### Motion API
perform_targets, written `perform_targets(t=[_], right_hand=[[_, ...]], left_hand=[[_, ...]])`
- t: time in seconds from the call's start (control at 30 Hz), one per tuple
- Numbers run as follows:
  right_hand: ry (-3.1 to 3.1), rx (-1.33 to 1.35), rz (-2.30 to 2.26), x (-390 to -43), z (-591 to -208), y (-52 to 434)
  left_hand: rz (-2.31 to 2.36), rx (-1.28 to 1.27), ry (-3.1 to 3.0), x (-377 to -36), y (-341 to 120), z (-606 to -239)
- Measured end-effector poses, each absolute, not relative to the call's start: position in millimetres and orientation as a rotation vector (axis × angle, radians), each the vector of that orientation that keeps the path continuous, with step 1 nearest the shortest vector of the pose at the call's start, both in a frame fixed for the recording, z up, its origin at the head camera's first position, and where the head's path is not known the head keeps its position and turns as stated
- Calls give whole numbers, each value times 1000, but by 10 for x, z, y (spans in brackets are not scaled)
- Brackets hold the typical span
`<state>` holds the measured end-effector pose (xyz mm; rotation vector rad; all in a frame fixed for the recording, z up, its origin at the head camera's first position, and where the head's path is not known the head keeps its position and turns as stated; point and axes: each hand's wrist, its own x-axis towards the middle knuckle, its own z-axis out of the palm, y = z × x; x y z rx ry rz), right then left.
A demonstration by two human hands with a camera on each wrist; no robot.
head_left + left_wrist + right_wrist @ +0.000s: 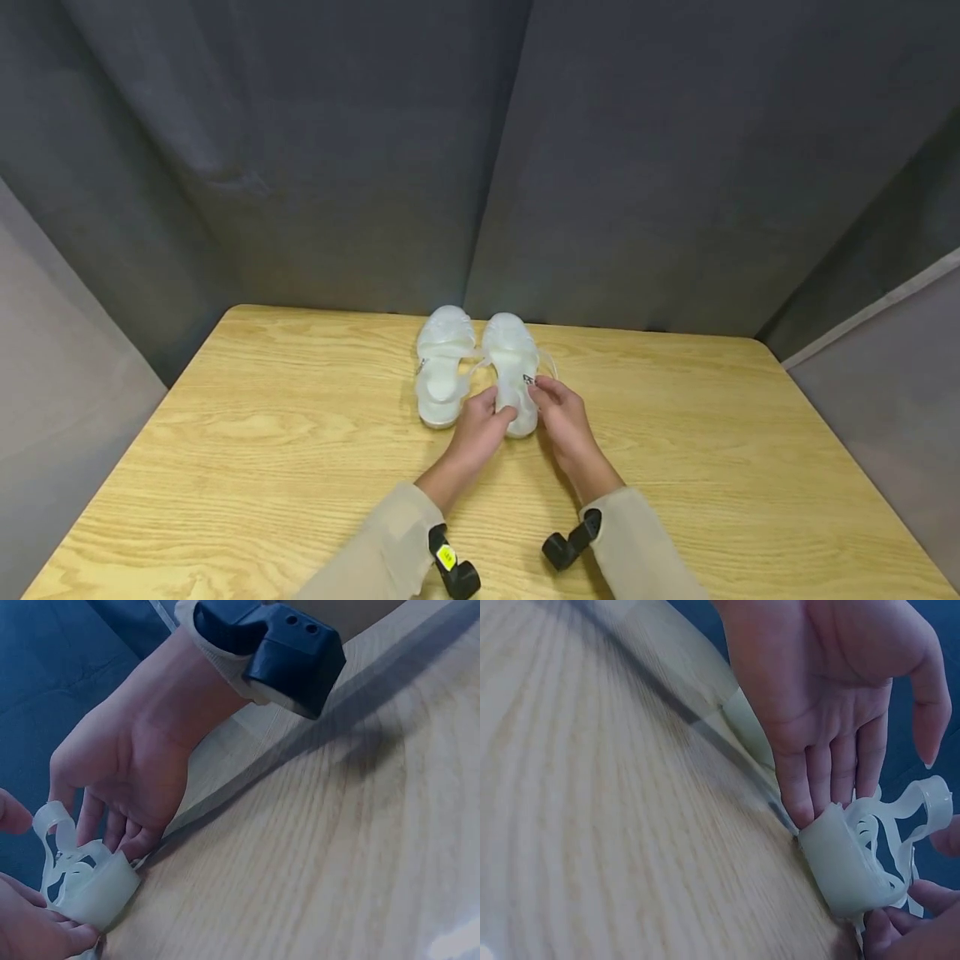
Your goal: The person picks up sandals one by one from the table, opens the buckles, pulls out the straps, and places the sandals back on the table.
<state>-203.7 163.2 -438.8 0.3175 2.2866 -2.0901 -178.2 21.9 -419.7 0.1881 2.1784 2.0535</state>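
Two translucent white jelly sandals lie side by side, toes away from me, near the far edge of the table (262, 433). Both hands are at the heel of the right sandal (512, 354). My left hand (501, 412) curls round its heel end, with fingers under the heel cup (94, 889). My right hand (537, 388) grips the sandal at its thin ankle strap (56, 817), fingers against the heel (840, 859). The left sandal (444, 367) lies untouched just left of them.
The wooden table has bare surface left, right and in front of the sandals. Dark grey curtain (480, 167) hangs close behind the far edge. A black wrist camera (453, 568) sits on each beige sleeve.
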Motion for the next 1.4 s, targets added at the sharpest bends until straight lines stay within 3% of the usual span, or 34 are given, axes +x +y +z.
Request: perform_targets(t=[0.13,1.13,1.4], right_hand=[[2286,342,-2080,-2080,-4402,1622],[2333,306,-2059,-2229,-4504,1522],[2369,271,-1984,-2263,-4500,1552]], left_hand=[[2072,174,2173,-1881,263,-4386],[1967,54,2292,-1930,234,-4443],[1901,122,2363,-1925,197,-4401]])
